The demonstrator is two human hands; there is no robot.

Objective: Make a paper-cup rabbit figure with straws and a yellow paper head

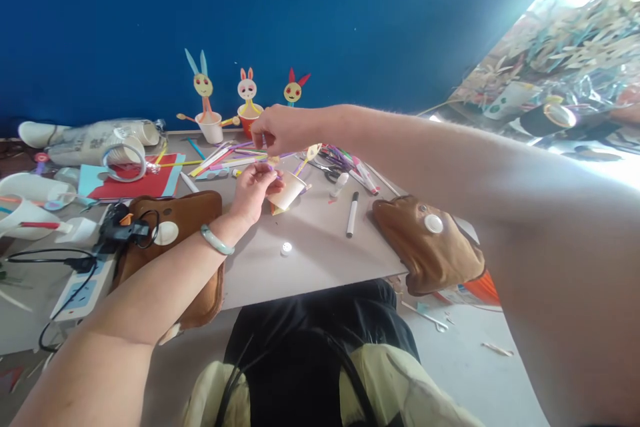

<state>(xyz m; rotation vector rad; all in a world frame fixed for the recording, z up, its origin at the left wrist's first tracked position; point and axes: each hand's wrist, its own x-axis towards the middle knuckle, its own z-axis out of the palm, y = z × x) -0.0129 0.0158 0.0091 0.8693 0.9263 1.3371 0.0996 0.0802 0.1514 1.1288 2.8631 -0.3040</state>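
My left hand [256,188] is closed in a pinch on a thin purple strip [273,169], right beside a white paper cup [287,192]. The cup lies tilted on the table, with a yellow spoon-shaped piece [307,159] sticking up by its rim. Above and beyond it, my right hand [280,130] reaches across with its fingers bent downward and closed. Whatever its fingertips hold, if anything, is hidden. Just behind that hand stand a red paper cup [247,125] with a rabbit-face figure [247,89] and a white cup [209,128] with a blue-eared figure [203,85].
Loose coloured strips [227,159], scissors [332,175] and a small clear bottle [339,184] lie behind. A marker [353,215] and a small white cap [286,249] are nearer. Brown pouches [425,247] flank me; a power strip [83,290] and cables sit left.
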